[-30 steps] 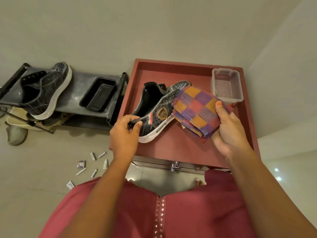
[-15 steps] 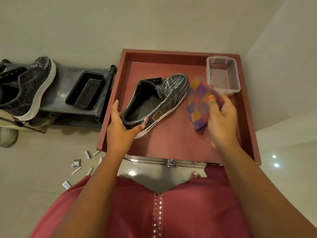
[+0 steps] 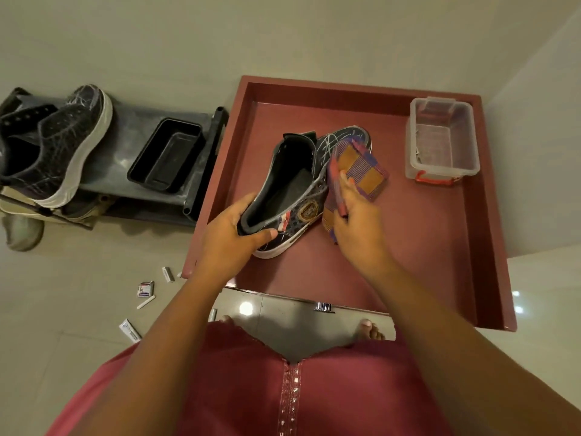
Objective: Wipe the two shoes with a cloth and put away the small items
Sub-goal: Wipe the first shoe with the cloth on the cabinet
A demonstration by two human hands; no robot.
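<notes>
**Student:** How does the left hand lie?

**Instructor:** The bare left forearm rises from the lower edge toward the upper right. The hand is curled round the heel of the sneaker: thumb along the outer side, fingers wrapped over the collar on the far side.

**Student:** And the right hand?

**Instructor:** The bare right forearm enters from the lower right and runs diagonally toward the upper left. The hand is seen back up, fingers bent and holding the checked cloth against the sneaker's side.

**Student:** Do the hands touch?

**Instructor:** No; they lie near each other, the sneaker between them.
</notes>
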